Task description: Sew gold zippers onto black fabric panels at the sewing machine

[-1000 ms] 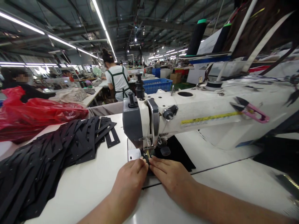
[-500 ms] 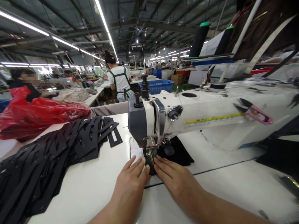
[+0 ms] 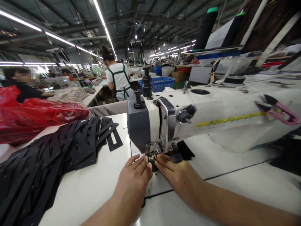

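At the needle area of the white sewing machine (image 3: 150,122) lies a small black piece with a gold zipper (image 3: 152,160). My left hand (image 3: 134,179) rests flat along its left side, fingers stretched forward. From the right, my right hand (image 3: 178,175) presses on the piece with extended fingertips, partly under the machine head. Neither hand is closed round anything. A black fabric piece (image 3: 185,150) lies behind my right hand. The needle tip itself is hidden.
Black frame-shaped pieces (image 3: 77,144) are heaped on the left, beside a red plastic bag (image 3: 42,113). Pink-handled snips (image 3: 282,113) are on the machine arm. Beyond are a blue basket (image 3: 162,84) and a person in a green-strapped apron (image 3: 119,78).
Both hands and the black piece have moved slightly forward, so less of the piece shows. The view has shifted, and the machine looks closer.
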Demonstrator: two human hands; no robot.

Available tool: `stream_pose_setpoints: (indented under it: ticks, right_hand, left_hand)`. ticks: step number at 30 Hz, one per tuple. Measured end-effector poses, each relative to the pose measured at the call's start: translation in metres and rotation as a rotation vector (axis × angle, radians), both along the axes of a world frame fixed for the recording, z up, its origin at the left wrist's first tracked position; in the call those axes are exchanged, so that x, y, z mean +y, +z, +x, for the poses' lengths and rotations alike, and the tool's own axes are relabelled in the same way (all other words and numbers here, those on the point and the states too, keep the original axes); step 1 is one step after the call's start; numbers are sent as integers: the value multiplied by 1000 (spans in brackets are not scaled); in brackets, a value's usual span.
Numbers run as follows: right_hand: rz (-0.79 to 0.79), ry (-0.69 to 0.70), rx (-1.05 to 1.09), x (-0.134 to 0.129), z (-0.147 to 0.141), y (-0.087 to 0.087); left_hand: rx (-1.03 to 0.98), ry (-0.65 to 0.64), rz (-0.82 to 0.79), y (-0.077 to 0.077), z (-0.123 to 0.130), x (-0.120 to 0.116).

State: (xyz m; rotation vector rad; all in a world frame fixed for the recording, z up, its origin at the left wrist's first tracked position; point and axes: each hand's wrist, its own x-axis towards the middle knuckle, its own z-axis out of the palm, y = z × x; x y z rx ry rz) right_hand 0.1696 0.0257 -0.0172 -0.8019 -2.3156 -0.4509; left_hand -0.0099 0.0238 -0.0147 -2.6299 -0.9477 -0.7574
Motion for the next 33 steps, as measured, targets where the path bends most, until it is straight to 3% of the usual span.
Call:
stream_pose_setpoints:
  ticks: [11, 33]
  right_hand:
    - [-137, -1, 7, 3, 3, 5]
    - [-132, 27, 35, 8, 1, 6]
  left_hand:
    - [-90, 24, 15, -4, 5, 6]
    - [-104, 64, -29, 0, 3, 7]
